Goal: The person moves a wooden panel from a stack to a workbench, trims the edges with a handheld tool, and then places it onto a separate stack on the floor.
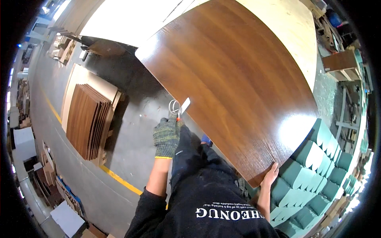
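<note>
A large brown wood-grain panel with a glossy face and curved far edge lies in front of me, its near edge toward my body. My left hand, in a grey-green knit glove, is closed at the panel's near edge. From it stick out a small hand tool with a pale flat blade, touching or just over the edge, and a thin pale loop. The tool's handle is mostly hidden by the glove. My bare right hand grips the panel's near right corner, with some fingers hidden beneath.
A pale board-topped surface supports the panel. At left, a stack of brown panels leans on a pallet beside a yellow floor line. Green foam-like blocks are piled close at my right. More boards stand at the far right.
</note>
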A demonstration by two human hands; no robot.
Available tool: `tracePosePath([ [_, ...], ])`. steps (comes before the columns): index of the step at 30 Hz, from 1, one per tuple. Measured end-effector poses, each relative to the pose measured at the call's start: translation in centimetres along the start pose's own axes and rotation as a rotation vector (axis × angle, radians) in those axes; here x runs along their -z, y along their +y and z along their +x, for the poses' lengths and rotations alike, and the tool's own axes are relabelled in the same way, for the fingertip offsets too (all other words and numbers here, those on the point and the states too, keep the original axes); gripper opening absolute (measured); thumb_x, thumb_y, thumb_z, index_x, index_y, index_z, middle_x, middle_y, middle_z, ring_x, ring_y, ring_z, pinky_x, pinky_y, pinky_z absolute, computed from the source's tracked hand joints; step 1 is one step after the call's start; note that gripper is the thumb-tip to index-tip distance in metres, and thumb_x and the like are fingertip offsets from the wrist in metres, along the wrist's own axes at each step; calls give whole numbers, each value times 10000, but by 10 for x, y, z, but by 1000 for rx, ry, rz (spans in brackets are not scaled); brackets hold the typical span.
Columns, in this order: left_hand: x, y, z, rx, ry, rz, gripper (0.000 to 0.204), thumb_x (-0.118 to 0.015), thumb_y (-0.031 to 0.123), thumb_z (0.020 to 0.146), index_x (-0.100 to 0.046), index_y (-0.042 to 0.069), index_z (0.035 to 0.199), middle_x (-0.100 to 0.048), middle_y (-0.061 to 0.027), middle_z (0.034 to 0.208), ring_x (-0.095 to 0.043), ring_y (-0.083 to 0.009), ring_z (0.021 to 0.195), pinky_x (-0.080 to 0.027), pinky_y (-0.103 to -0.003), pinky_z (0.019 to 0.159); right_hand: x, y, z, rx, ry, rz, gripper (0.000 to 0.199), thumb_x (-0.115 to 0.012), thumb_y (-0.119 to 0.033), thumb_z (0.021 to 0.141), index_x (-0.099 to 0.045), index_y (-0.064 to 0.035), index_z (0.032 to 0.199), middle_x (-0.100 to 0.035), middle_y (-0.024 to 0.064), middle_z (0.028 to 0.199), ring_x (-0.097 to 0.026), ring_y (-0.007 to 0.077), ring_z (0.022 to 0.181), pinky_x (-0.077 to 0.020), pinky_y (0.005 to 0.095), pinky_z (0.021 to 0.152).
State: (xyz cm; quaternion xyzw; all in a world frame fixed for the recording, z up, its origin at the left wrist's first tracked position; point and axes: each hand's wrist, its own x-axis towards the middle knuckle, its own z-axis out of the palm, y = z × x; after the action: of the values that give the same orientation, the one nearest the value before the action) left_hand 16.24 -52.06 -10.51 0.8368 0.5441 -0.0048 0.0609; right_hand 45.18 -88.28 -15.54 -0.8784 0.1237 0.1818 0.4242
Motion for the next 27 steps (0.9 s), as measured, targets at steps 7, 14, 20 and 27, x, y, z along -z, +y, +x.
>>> tracePosePath([
  [7,0,-6,23,105,-16,11,342,-504,387,891,-538,181,1162,-555,-121,730,-596,-299,647,-457,-432,559,3,7,4,7,21,-37,849,-488,-547,884,-274,126,1354,-354,216,1404,-355,304,1279,-273,365,1060],
  [14,4,-67,90,129,91,26,394,-468,433,901,-521,214,1224,-592,-169,761,-601,-323,681,-463,-463,612,0,4,1,60,36,-5,801,-512,-516,889,-321,125,1330,-412,214,1351,-407,289,1228,-296,353,1042],
  [20,15,-120,163,147,92,-76,423,-434,474,909,-554,194,1203,-622,-207,814,-609,-368,761,-469,-472,686,4,-1,3,-6,49,-58,809,-483,-525,898,-295,118,1351,-382,217,1385,-400,307,1244,-297,366,1047],
  [27,30,-155,196,95,128,-225,427,-443,442,916,-543,165,1224,-627,-232,869,-602,-401,803,-454,-487,713,11,0,50,195,25,-254,689,-439,-480,930,-410,107,1290,-459,265,1297,-434,352,1199,-318,366,1022],
])
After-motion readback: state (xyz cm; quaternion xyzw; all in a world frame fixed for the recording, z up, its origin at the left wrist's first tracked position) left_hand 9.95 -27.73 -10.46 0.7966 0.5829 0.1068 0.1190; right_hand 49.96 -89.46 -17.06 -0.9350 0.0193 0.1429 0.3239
